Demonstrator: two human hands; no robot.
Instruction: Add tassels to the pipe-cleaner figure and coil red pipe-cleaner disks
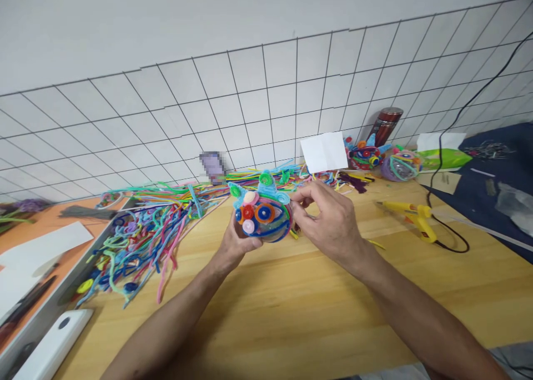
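Note:
A round pipe-cleaner animal ornament (272, 227) is held up above the wooden table. It has a clear body banded in blue and green, coiled eyes ringed in orange, and light blue points on top with green coils. My left hand (237, 241) grips it from the lower left, thumb along its underside. At its right side my right hand (327, 219) is closed in a pinch beside a light blue coil (282, 198). Whether the right fingertips hold that coil or another small piece is hidden.
Loose pipe cleaners (141, 247) lie heaped at left. A yellow glue gun (410, 216) with a black cord rests at right. Behind stand two similar ornaments (402, 165), a red-brown thermos (387, 126), a white paper (325, 152) and a phone (212, 166). A white device (56, 344) lies front left.

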